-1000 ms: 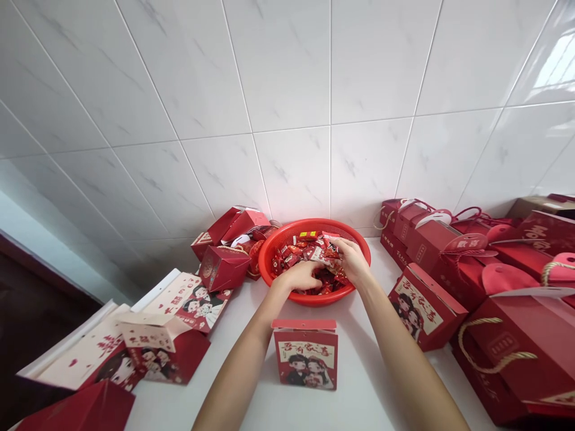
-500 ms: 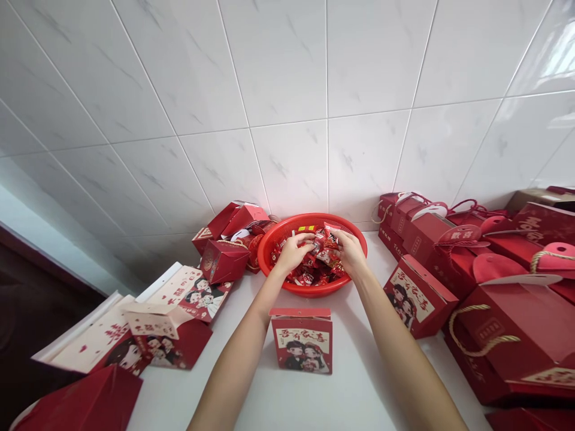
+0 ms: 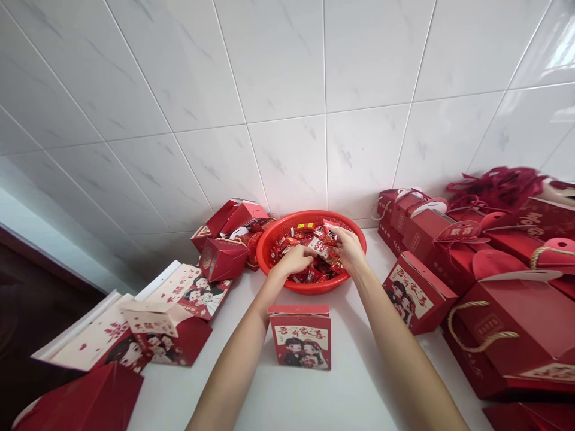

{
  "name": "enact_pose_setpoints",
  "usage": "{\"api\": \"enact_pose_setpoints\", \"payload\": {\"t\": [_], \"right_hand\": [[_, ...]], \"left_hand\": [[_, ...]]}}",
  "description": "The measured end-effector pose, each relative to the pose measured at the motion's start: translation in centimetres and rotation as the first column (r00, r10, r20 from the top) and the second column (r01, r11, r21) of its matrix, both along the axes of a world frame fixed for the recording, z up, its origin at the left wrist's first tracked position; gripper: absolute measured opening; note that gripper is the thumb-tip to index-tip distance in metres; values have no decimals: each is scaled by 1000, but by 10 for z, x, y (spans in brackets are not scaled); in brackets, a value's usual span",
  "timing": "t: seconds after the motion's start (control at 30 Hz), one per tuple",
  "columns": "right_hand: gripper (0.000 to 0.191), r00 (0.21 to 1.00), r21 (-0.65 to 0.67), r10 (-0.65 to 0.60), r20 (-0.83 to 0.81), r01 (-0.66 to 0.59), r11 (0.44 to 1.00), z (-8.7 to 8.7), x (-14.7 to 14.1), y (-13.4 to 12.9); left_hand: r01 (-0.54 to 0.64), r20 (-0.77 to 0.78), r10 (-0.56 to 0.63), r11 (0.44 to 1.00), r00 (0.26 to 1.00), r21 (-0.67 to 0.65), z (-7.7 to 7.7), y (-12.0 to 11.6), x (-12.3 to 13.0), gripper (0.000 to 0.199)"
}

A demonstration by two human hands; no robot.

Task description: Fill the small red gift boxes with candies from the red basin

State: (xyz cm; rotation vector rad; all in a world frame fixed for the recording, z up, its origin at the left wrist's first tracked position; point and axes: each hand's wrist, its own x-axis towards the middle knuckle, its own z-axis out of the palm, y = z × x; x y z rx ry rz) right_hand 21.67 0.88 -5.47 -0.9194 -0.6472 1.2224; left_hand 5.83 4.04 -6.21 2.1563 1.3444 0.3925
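Observation:
A red plastic basket (image 3: 265,258) stands against the tiled wall, filled with red-wrapped candies (image 3: 314,274). My left hand (image 3: 294,258) reaches down into it, fingers curled among the wrappers; their tips are hidden, so I cannot see what they hold. On the basket's right side, my right hand (image 3: 350,246) is closed, pinching a red candy packet (image 3: 331,225) between thumb and fingers. Between my forearms a red gift box (image 3: 300,338) with a cartoon couple on its front stands upright on the white table (image 3: 332,401).
Red gift boxes with rope handles (image 3: 516,323) crowd the right side, and another couple-printed box (image 3: 417,293) stands before them. Dark red ribbons (image 3: 498,188) lie on top at the back. More boxes (image 3: 166,341) line the left, with several smaller ones (image 3: 224,258) beside the basket.
My left hand has dropped lower into the candies, and its fingers have curled. My right hand stays nearly where it was. A blurred bundle of dark red ribbons has appeared over the boxes at back right.

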Motion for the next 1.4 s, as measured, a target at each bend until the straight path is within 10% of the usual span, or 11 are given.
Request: {"api": "enact_pose_setpoints", "payload": {"t": [0.5,0.87,1.4], "right_hand": [[30,1000,10,20,-8,-20,1000,3,-1,-1],[28,1000,-7,18,-10,-18,1000,3,-2,-2],[28,998,6,19,-54,-18,1000,2,-2,-1]], "left_hand": [[-71,-236,92,993,967,94,4,1,0,82],[-2,-385,42,995,922,104,10,-8,2,36],[-54,-234,67,997,970,59,11,-8,2,28]]}}
